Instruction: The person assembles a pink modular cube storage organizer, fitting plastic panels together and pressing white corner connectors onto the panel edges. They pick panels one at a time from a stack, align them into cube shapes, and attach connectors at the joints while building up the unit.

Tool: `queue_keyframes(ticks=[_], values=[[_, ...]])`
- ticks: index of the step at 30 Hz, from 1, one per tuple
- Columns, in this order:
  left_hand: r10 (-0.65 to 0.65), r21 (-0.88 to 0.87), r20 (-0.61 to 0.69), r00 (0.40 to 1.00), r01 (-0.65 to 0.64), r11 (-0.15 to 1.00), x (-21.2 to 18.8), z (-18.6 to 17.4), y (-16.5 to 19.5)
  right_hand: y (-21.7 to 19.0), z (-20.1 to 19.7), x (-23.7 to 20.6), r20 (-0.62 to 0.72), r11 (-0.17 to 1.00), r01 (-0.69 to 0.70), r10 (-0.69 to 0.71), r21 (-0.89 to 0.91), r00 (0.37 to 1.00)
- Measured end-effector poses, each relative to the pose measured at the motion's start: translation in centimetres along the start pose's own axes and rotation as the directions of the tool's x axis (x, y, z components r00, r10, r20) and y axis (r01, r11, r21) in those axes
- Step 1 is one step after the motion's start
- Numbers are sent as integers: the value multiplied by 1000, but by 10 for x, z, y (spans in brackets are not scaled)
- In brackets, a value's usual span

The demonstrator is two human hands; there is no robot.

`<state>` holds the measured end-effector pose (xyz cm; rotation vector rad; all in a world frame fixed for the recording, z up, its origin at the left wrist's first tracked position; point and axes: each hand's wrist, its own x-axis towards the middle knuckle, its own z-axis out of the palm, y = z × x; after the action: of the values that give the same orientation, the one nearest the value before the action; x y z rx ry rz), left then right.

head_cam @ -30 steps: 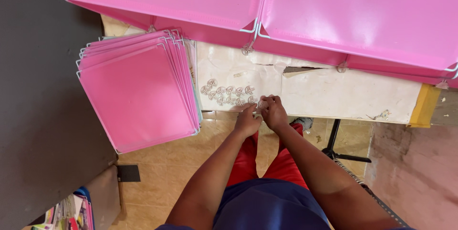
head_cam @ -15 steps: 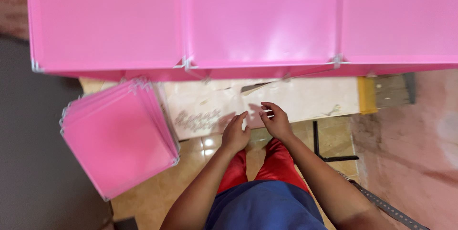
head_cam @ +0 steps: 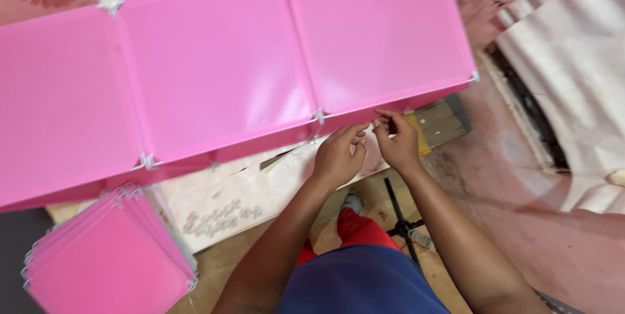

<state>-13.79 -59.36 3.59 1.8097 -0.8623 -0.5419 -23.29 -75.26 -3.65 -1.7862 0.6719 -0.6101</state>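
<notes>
No packages, labels, signs or screens can be made out anywhere in view.

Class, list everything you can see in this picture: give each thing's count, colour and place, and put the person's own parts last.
Panel unit: one, three pink square panels joined in a row, upper half of the view.
Corner connectors: several, white, at the panel corners.
Loose panels: one stack, pink with wire edges, lower left.
Small round pieces: a cluster, pale, on the whitish sheet below the unit.
Black stand: one, on the floor beside the legs.
Left hand: one, fingers curled, at the unit's lower edge.
Right hand: one, fingertips pinched close to that edge.
</notes>
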Motion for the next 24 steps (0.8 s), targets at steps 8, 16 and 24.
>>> queue_keyframes(ticks=[8,16,24], values=[[203,133,42,978,-207,969,65,68,37,-13,-113,66,-213,923,154,-240,-352,947],[266,284,102,959,-284,916,123,89,59,25,-139,85,-375,934,-169,41,-314,926],[288,405,236,928,-363,839,206,78,76,17,-150,110,-390,885,-348,216,-309,895]])
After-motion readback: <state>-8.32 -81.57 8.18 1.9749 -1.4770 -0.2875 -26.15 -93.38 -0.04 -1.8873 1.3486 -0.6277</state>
